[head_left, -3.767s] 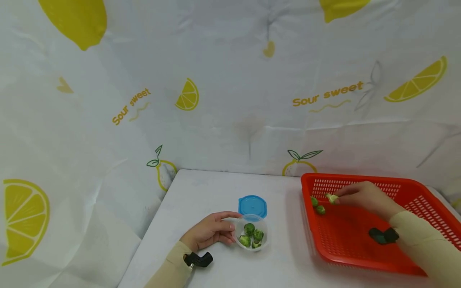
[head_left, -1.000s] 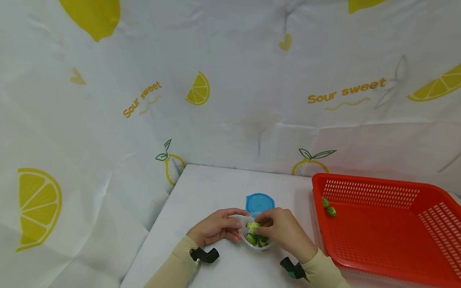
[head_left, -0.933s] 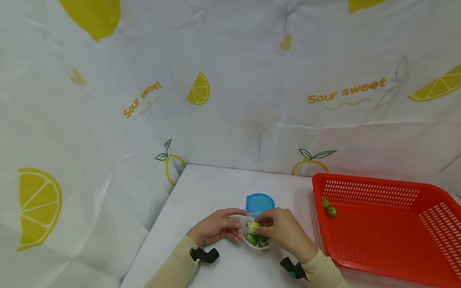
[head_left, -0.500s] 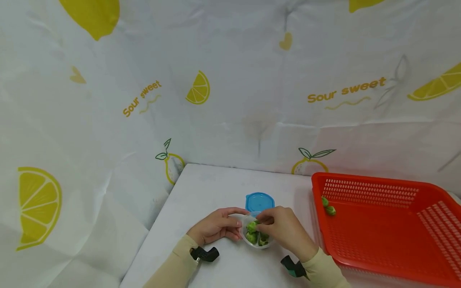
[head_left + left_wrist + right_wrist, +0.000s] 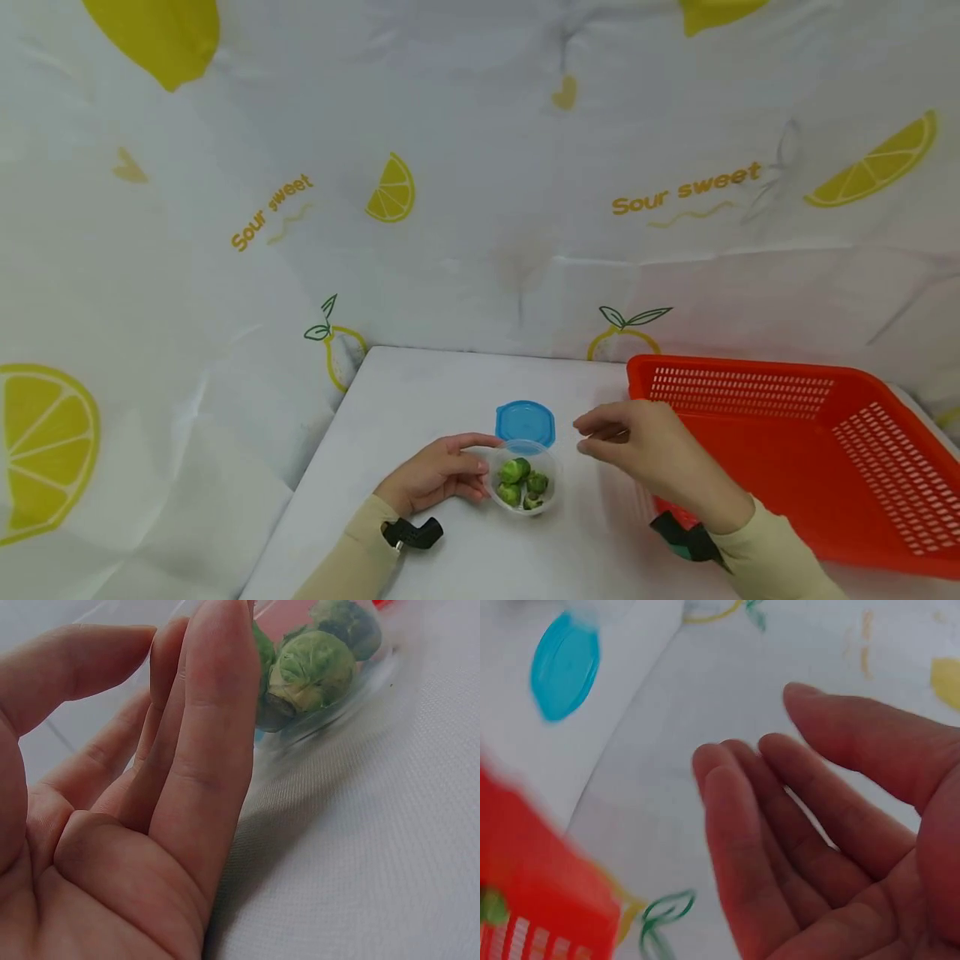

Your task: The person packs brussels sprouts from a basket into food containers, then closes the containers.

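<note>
"Which hand is nearer the bowl?"

"The left hand [image 5: 435, 479]. The clear plastic bowl [image 5: 553, 479] stands just to its right, touching its fingers: the index finger reaches along the far side and the thumb sits at the wall, so the hand holds the bowl from one side."

"And the right hand [image 5: 658, 454]?"

"It holds nothing. Its fingers are loosely bent with the thumb apart from them, and in the head view it crosses the left end of the red basket [image 5: 780, 467], with the bowl off to its left and a little nearer the person. It's the closer hand to the basket."

"Where are the Brussels sprouts [image 5: 514, 471]?"

"Four show inside the bowl, bunched together. They're roundish, with no clear long axis; the basket's long side runs left to right."

"Any in the basket?"

"The right wrist view has a blurred green patch [image 5: 492, 907] by the basket's wall. It may be a sprout; I can't be sure."

"And the surface?"

"A white table [image 5: 442, 392]. The blue lid [image 5: 526, 421] lies flat just beyond the bowl, and a strip of tabletop separates bowl from basket. Behind and to the left hangs a pale cloth [image 5: 465, 275] printed with lemons."
</note>
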Available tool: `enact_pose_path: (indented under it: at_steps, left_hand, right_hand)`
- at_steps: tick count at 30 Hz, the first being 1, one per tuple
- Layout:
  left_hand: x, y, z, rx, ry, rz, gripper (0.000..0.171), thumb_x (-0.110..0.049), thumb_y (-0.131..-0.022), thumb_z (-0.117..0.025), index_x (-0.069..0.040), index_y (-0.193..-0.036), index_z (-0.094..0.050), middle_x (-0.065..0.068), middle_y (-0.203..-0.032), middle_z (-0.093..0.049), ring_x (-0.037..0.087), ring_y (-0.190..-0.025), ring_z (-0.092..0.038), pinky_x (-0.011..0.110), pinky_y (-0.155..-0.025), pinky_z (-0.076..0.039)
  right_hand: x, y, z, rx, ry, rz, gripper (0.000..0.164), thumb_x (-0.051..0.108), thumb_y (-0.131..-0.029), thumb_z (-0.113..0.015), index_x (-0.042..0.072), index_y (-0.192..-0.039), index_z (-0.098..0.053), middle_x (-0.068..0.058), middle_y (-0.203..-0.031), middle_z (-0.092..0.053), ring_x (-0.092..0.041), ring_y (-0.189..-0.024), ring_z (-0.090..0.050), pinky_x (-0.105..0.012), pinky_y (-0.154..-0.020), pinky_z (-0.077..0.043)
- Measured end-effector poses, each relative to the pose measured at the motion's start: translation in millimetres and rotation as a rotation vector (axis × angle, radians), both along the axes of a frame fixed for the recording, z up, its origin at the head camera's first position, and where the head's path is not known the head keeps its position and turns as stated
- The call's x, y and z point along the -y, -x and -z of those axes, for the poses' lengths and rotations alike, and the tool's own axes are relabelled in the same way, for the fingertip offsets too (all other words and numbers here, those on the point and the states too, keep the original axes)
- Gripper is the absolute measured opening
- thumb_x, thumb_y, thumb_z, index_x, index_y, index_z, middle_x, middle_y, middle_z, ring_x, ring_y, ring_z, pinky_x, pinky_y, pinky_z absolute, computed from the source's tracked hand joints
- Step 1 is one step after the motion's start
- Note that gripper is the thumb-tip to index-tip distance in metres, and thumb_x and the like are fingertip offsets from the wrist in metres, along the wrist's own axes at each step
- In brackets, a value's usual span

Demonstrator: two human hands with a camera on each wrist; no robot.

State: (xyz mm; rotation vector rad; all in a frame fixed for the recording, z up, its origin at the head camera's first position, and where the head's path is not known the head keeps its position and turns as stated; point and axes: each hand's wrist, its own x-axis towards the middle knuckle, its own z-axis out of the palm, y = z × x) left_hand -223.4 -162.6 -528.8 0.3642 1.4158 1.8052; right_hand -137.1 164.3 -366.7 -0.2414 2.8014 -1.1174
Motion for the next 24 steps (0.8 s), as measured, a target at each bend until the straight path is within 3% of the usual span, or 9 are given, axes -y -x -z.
enact_pose_path:
  at_steps: [4, 10, 19, 24]
  left_hand:
    - [2, 0.0, -0.1, 0.000, 0.003, 0.007, 0.053, -0.011, -0.108, -0.064, -0.011, -0.159, -0.052, 0.003, -0.091, -0.078, 0.014, -0.082, -0.080, 0.028, -0.081, -0.067]
    - [2, 0.4, 1.1, -0.008, 0.002, 0.014, 0.052, -0.010, -0.109, -0.063, -0.012, -0.160, -0.052, 0.003, -0.092, -0.079, 0.015, -0.084, -0.080, 0.028, -0.082, -0.067]
    - [2, 1.1, 1.1, -0.011, -0.018, 0.021, 0.053, -0.011, -0.108, -0.064, -0.011, -0.160, -0.051, 0.002, -0.093, -0.080, 0.015, -0.083, -0.081, 0.028, -0.082, -0.068]
    - [1, 0.6, 1.1, -0.010, -0.024, 0.028, 0.053, -0.012, -0.108, -0.065, -0.012, -0.160, -0.052, 0.002, -0.092, -0.079, 0.015, -0.084, -0.081, 0.028, -0.082, -0.068]
  right_hand:
    - [-46, 13.8, -3.2, -0.001, -0.040, 0.002, 0.029, 0.031, -0.096, -0.084, 0.017, -0.121, -0.082, 0.000, -0.113, -0.080, -0.017, -0.097, -0.073, -0.030, -0.078, -0.066]
    - [-105, 38.6, 17.1, 0.021, -0.141, 0.009, 0.034, 0.038, -0.096, -0.083, 0.019, -0.125, -0.081, 0.002, -0.118, -0.079, -0.022, -0.110, -0.069, -0.035, -0.087, -0.061]
    - [-154, 62.9, 45.4, 0.118, -0.166, -0.001, 0.040, 0.033, -0.097, -0.082, 0.009, -0.128, -0.079, -0.008, -0.122, -0.080, -0.027, -0.112, -0.070, -0.055, -0.095, -0.064]
    - [-170, 71.4, 57.2, 0.179, -0.140, -0.019, 0.044, 0.035, -0.098, -0.081, 0.007, -0.132, -0.077, -0.013, -0.129, -0.078, -0.031, -0.119, -0.069, -0.059, -0.100, -0.062]
